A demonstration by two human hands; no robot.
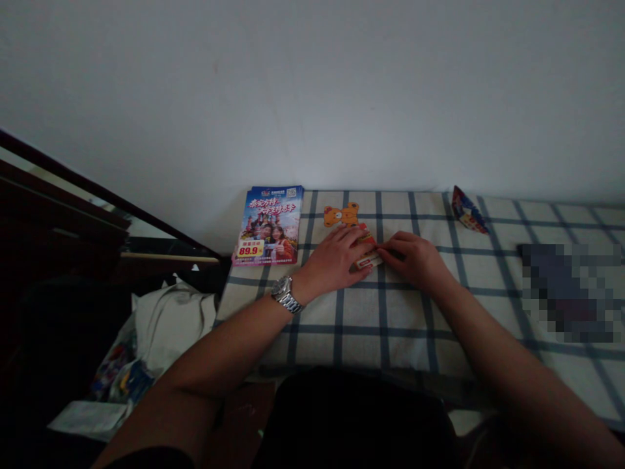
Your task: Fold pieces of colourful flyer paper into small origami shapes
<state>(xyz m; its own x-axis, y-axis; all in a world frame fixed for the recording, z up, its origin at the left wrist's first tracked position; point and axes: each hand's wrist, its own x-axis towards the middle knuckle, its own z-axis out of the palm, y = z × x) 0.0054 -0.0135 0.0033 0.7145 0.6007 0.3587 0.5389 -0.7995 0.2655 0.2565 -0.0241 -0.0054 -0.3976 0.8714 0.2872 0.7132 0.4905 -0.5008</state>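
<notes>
A small red, yellow and white piece of folded printed paper [367,260] lies on the checked cloth under my hands. My left hand [336,257], with a metal watch on its wrist, rests over its left part, fingers on top and thumb along the near edge. From the right side, my right hand [413,258] pinches the paper's edge between thumb and fingers. Part of the paper is hidden beneath the left fingers. Just beyond the left fingertips is a flat orange bear-shaped cutout [340,214].
To the left lies a stack of colourful flyers [268,228]. A folded blue and red paper piece [467,212] stands near the wall at the right. A blurred-out dark object [561,290] lies farther right. White bags [170,319] sit below the table's left edge.
</notes>
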